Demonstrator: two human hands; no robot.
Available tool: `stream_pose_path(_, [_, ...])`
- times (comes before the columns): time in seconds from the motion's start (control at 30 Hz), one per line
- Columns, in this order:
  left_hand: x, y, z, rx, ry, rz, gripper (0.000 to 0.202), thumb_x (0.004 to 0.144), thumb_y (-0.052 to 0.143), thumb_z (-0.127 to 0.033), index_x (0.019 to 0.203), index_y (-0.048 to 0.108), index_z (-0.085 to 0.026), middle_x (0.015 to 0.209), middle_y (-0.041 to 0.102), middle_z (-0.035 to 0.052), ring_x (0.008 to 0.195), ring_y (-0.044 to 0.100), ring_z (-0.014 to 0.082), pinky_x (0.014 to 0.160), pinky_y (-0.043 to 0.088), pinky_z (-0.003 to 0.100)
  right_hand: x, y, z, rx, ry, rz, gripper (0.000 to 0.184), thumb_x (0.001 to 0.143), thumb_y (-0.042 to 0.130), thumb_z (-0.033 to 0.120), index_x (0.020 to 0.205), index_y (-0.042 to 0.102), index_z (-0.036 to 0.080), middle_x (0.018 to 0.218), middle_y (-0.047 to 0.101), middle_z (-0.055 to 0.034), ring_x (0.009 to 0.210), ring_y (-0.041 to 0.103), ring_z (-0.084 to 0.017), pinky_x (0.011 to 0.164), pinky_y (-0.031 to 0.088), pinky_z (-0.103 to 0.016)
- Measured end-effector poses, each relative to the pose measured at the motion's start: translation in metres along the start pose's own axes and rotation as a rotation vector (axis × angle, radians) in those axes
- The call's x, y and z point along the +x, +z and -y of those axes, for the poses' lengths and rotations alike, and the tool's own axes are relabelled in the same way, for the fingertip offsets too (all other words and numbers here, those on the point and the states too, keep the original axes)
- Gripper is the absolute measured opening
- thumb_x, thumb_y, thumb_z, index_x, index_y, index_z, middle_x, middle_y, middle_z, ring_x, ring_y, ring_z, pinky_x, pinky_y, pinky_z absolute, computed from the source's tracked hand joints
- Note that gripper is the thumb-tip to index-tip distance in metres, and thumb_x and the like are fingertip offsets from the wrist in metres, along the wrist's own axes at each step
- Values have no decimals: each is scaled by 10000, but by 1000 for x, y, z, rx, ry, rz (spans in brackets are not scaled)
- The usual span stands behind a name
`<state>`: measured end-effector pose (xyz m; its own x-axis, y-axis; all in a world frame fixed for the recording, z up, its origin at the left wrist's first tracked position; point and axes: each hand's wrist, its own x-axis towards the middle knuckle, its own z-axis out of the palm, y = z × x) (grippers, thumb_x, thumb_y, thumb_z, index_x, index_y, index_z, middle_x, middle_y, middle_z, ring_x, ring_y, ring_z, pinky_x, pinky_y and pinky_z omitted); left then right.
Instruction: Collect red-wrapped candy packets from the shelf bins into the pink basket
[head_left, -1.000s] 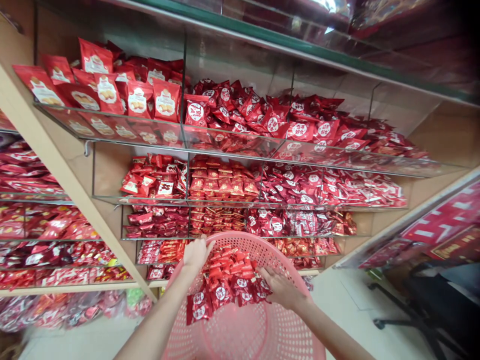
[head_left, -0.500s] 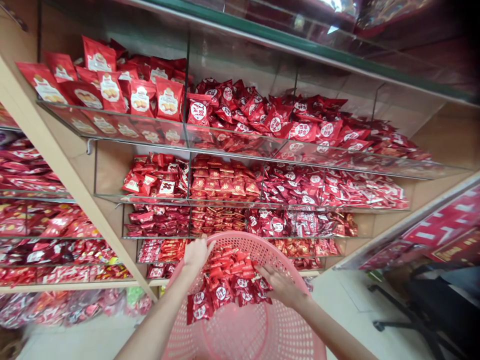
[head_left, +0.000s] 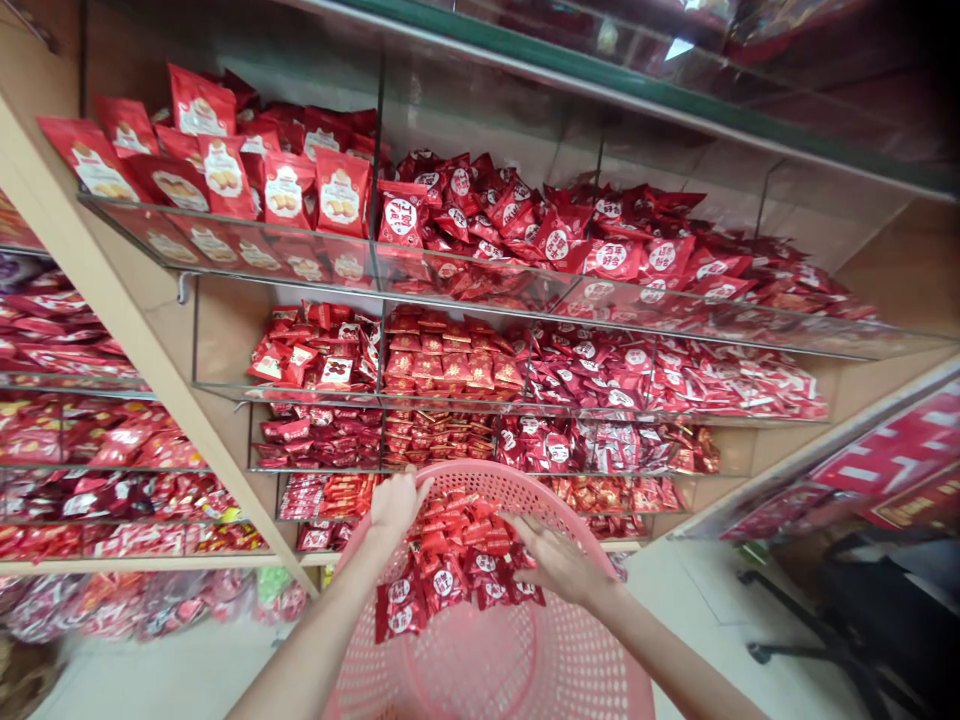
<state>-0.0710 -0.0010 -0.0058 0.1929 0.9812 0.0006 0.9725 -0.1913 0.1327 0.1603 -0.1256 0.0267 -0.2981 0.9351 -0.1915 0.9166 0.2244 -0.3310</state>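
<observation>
Many red packets (head_left: 444, 582) lie under and beside the loosely open fingers of the right hand (head_left: 559, 558), shifted slightly inward, bringing more within reach. The left hand (head_left: 396, 506) clasps the pink basket's rim.

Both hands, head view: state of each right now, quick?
Left hand: closed over the rim of the pink basket.
Right hand: open, fingers spread beside the red packets in the basket; contact cannot be told.
</observation>
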Motion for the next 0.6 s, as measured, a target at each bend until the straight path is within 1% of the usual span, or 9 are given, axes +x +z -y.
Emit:
stream_pose_path(0.1, [0,-1,0,-10,-6,19,557,783,174,-524,1052,470,-135,818,625,129,781,590,228,651,431,316,13,5,21,-56,-95,-83,769,693,569,335,1310,114,276,1226,392,-65,1098,390,-217,908,311,-332])
stream_pose_path(0.2, [0,-1,-1,-16,-16,29,559,782,170,-529,1044,476,-141,820,624,119,792,587,219,665,427,306,26,23,38,-185,-144,-186,772,692,579,329,1308,119,273,1108,459,-69,981,460,-218,839,362,-349])
stream_pose_path(0.27, [0,0,-1,-22,-21,29,567,779,162,-539,1028,484,-144,817,624,115,788,587,216,666,425,299,32,35,44,-290,-175,-243,755,701,572,324,1308,127,268,1011,486,-60,911,475,-215,800,374,-357])
stream_pose_path(0.33, [0,1,0,-32,-19,27,570,776,161,-546,1018,487,-148,817,625,115,776,588,214,662,424,298,36,45,45,-370,-203,-275,753,696,574,346,1307,142,260,987,484,-60,886,468,-218,781,371,-359])
stream_pose_path(0.4, [0,2,1,-40,-7,20,566,777,158,-547,1025,479,-153,817,626,112,769,588,214,659,423,306,37,51,42,-410,-208,-293,772,675,585,388,1304,158,254,1004,474,-68,883,459,-220,766,370,-357])
stream_pose_path(0.5, [1,4,2,-41,0,8,572,775,150,-552,1028,478,-157,807,626,109,769,586,222,650,424,314,35,54,36,-416,-185,-306,801,645,604,421,1300,178,248,1034,465,-81,916,443,-230,767,366,-357])
stream_pose_path(0.6, [1,4,2,-35,-9,4,587,767,148,-563,1015,489,-154,803,624,109,758,589,228,633,427,310,31,52,34,-389,-161,-300,775,647,603,420,1290,206,250,1041,467,-83,933,441,-233,780,361,-359])
